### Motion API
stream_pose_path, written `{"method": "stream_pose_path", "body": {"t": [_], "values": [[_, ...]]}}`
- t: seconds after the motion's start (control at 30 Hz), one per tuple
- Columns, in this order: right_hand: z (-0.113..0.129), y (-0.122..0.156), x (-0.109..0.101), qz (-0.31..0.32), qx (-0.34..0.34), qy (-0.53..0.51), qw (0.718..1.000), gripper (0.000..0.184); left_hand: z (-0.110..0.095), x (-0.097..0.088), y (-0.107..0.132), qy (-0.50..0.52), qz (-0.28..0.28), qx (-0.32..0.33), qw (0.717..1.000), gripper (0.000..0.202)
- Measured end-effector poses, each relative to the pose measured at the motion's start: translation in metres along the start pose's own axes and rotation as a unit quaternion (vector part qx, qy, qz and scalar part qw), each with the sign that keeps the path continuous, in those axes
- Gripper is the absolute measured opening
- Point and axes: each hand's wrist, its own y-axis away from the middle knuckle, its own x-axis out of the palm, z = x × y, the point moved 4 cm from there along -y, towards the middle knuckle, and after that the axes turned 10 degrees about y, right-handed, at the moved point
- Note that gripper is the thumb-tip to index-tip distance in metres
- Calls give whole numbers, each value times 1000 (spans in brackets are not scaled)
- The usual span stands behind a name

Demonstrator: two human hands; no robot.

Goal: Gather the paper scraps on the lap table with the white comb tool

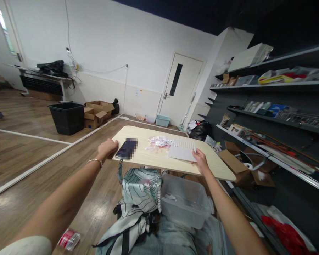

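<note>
At the left edge of a pale wooden table [134, 131], my left hand [106, 148] is closed, its fingers curled over the tabletop's rim. Just right of it lies a dark phone [125, 148], partly pixelated, with a strap hanging off the front edge. My right hand [201, 161] grips the right front corner of a flat white board [182, 154] whose far part looks ribbed. Beside that board, a loose pile of small white pieces [161, 141] is spread on the tabletop, over a pinkish patch.
Below the table's front stand a clear plastic bin [186, 202] and a patterned bag [142, 184] by my legs. A bottle [69, 239] lies on the floor at left. Further off are a black bin [66, 118] and cardboard boxes [95, 115]. Loaded shelves [268, 85] line the right.
</note>
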Motion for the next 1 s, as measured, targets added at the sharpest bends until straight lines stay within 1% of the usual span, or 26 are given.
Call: {"method": "stream_pose_path", "body": {"t": [0.1, 0.2, 0.4, 0.57, 0.67, 0.87, 1.0], "values": [[-5, -1, -8, -17, 18, -44, 999, 42, 0, -1, 1, 2, 0, 1, 1000, 69], [-9, -2, -8, -30, 19, -63, 997, 42, -1, -2, 1, 5, 3, -4, 1000, 69], [-12, -3, -2, -1, 4, -55, 998, 47, -2, -5, 2, 10, -3, -13, 1000, 66], [-8, 0, 1, 25, -8, -61, 998, 47, -1, -4, 0, 8, 1, -13, 1000, 67], [-5, 2, 3, 34, -9, -57, 998, 44, 1, -3, -2, 6, -2, -12, 1000, 68], [-3, 4, 3, 32, -3, -58, 998, 32, 2, -3, -2, 4, 0, -8, 1000, 69], [-6, 3, 1, 14, 2, -65, 998, 30, 1, -3, -1, 6, -4, -8, 1000, 69]]}}
